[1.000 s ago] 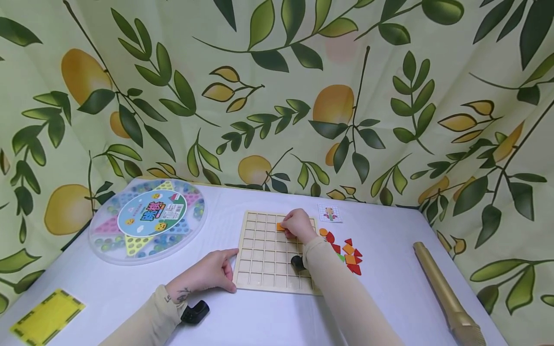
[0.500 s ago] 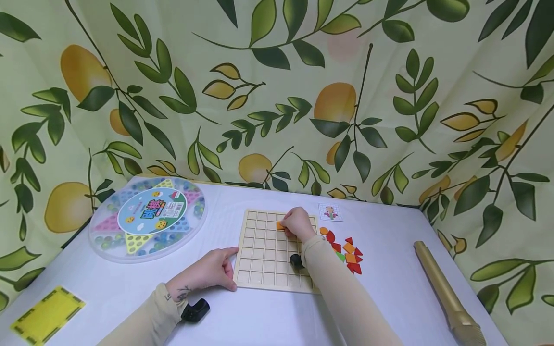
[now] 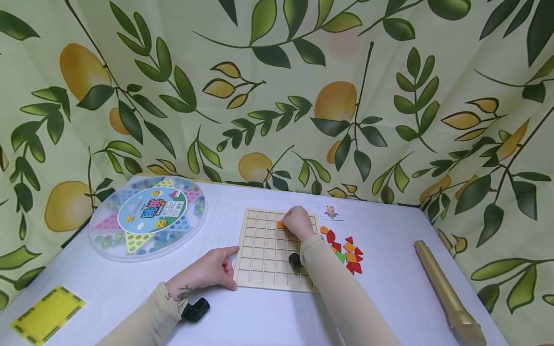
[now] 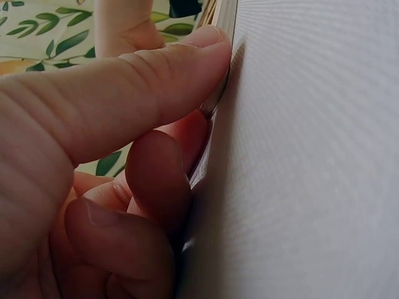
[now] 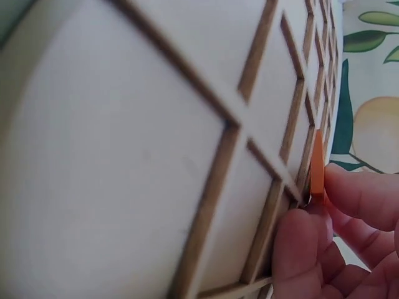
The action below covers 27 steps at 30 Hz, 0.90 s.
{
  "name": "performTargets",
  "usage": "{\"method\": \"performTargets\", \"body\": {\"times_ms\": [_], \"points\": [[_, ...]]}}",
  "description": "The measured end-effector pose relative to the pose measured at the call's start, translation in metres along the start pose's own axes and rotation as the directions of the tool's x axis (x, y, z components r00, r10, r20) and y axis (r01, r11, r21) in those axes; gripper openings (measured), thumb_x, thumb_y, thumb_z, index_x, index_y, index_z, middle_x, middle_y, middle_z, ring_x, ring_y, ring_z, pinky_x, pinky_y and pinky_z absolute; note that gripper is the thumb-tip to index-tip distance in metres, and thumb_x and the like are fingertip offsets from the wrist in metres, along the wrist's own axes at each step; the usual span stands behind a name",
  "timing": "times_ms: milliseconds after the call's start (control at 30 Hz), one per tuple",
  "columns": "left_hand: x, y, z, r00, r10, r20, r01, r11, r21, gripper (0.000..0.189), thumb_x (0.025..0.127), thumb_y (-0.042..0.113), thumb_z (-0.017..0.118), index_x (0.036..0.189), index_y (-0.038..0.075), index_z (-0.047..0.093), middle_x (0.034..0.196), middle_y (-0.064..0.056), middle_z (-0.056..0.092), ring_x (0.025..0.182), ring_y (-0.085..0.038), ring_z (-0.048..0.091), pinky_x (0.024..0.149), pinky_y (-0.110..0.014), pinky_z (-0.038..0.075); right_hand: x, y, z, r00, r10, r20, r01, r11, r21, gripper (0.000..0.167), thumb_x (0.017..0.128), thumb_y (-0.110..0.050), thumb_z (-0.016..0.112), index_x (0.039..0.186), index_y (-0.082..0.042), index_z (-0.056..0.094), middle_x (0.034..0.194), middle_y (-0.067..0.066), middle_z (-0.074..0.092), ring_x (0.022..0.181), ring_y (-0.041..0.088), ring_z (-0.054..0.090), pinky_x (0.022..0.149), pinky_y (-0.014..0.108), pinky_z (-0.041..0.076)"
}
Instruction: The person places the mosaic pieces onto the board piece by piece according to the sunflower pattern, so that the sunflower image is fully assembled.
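Note:
A wooden grid board [image 3: 259, 264] lies on the white table. My left hand [image 3: 212, 269] rests at its left edge, thumb near the front corner and index finger extended farther up. In the left wrist view, the left thumb [image 4: 156, 81] lies straight against the board's edge [image 4: 224, 25], and the other fingers bend below it. My right hand [image 3: 298, 223] is over the far part of the board, pinching an orange square tile [image 3: 280, 224] between thumb and finger. The right wrist view has this orange tile [image 5: 317, 168] tilted on edge, right at the raised grid lines.
Several red, orange and green tiles [image 3: 350, 258] lie right of the board, below a small pattern card [image 3: 331, 211]. A round marble game box [image 3: 151, 216] is at back left. A yellow plate [image 3: 48, 315] lies front left, a gold microphone-like object [image 3: 447, 290] at right.
Both hands keep nearly the same place, the right still pinching the orange tile at the same spot on the board. The head view has shifted slightly.

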State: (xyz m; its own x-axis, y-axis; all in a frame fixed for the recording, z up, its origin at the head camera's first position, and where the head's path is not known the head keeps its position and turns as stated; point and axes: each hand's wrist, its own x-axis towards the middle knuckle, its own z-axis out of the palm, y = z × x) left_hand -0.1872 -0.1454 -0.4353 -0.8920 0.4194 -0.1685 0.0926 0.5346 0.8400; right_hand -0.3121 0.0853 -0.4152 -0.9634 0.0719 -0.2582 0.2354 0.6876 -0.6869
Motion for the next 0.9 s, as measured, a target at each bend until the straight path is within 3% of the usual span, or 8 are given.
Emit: {"method": "performTargets", "body": {"times_ms": [233,367,500,633,767,900], "points": [[0.000,0.001,0.000,1.000,-0.003,-0.001,0.003,1.000,-0.001,0.097,0.057,0.000,0.083,0.137,-0.013,0.030,0.059,-0.002,0.055,0.051,-0.012,0.050,0.052,-0.025,0.042,0.000,0.002,0.001,1.000,-0.005,-0.004,0.005,0.999,-0.048,0.007,0.079,-0.011,0.068,0.076,-0.006,0.065,0.075,0.007,0.059,0.052,0.018,0.052,0.046,0.025,0.040],[0.001,0.000,0.000,1.000,-0.004,0.000,0.004,1.000,0.001,0.097,0.057,0.001,0.083,0.138,-0.012,0.030,0.059,-0.002,0.055,0.051,-0.012,0.050,0.053,-0.025,0.042,-0.004,0.001,-0.007,0.997,-0.077,-0.027,0.074,0.994,-0.082,0.008,0.079,-0.013,0.068,0.079,-0.005,0.065,0.078,0.007,0.060,0.064,0.020,0.053,0.055,0.027,0.041],[0.003,-0.001,-0.001,1.000,0.014,0.008,-0.014,1.000,0.008,0.098,0.058,0.003,0.083,0.138,-0.012,0.029,0.059,-0.001,0.055,0.051,-0.011,0.050,0.055,-0.025,0.043,-0.008,0.004,-0.034,0.986,-0.145,-0.078,0.138,0.987,-0.083,0.012,0.080,-0.013,0.066,0.085,-0.002,0.065,0.088,0.009,0.061,0.079,0.022,0.052,0.068,0.031,0.042],[0.003,-0.001,-0.002,1.000,0.022,0.009,-0.022,1.000,0.017,0.098,0.059,0.004,0.083,0.138,-0.012,0.029,0.059,0.000,0.055,0.052,-0.011,0.050,0.058,-0.024,0.042,-0.008,0.015,-0.068,0.984,-0.151,-0.090,0.144,0.987,-0.072,0.016,0.083,-0.013,0.064,0.093,0.000,0.065,0.097,0.013,0.061,0.084,0.024,0.052,0.072,0.034,0.044],[0.002,-0.001,-0.004,1.000,0.012,0.008,-0.012,0.999,0.036,0.098,0.059,0.005,0.084,0.138,-0.011,0.029,0.060,0.000,0.056,0.053,-0.011,0.050,0.059,-0.023,0.042,-0.011,0.037,-0.095,0.991,-0.113,-0.074,0.103,0.986,-0.129,0.020,0.084,-0.013,0.064,0.098,0.000,0.065,0.103,0.016,0.060,0.087,0.027,0.051,0.074,0.037,0.044],[0.003,-0.002,-0.003,1.000,0.011,0.007,-0.011,0.999,0.033,0.098,0.059,0.006,0.084,0.138,-0.011,0.030,0.060,0.000,0.055,0.053,-0.011,0.050,0.059,-0.024,0.042,-0.016,0.063,-0.111,0.999,-0.005,-0.043,-0.004,0.978,-0.210,0.023,0.084,-0.012,0.065,0.104,-0.001,0.064,0.106,0.017,0.059,0.088,0.027,0.051,0.076,0.037,0.046]]}}
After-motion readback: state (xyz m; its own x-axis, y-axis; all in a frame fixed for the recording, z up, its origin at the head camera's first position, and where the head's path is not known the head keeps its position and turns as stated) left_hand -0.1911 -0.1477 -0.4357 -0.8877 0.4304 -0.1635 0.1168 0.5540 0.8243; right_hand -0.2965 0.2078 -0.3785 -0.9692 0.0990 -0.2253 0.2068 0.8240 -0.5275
